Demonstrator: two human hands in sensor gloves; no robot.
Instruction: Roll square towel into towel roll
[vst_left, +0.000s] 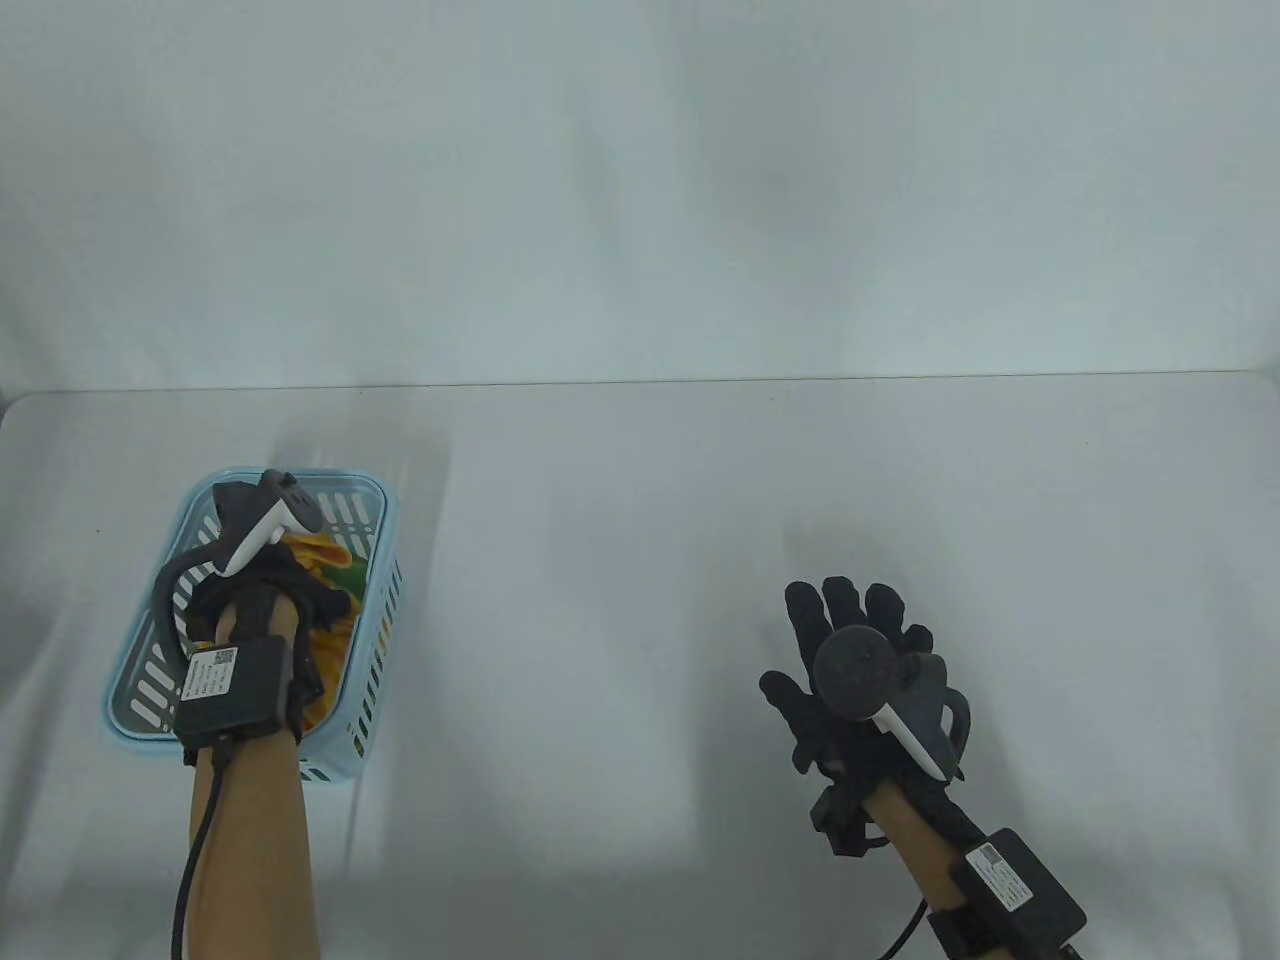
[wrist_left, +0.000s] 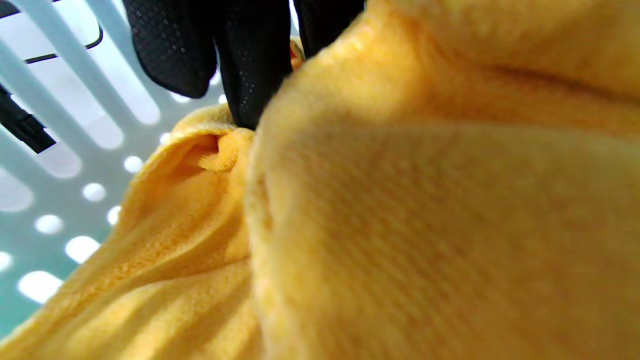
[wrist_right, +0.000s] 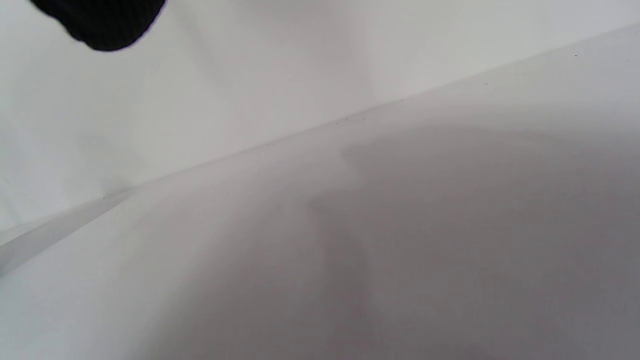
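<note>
Where it lies bunched in the pale blue basket (vst_left: 375, 560) at the bench's (vst_left: 640, 520) left side, yellow towel (wrist_left: 400, 225), crumpled in soft folds, with a patch of orange and green cloth (vst_left: 335, 565) showing beside it in the table view. Left hand (vst_left: 255, 600) reaching down into the basket, gloved fingers (wrist_left: 250, 65) dug into a fold of the towel; cannot tell from either view whether they are actually pinching it. White tracker (vst_left: 265, 520) strapped across that hand's back, black box and cable at the wrist. Slotted basket wall and dotted floor visible behind the towel in the left wrist view. Well apart on the right, right hand (vst_left: 860, 680) flat over the bare bench, fingers spread and straight, holding nothing, its shadow beneath.
</note>
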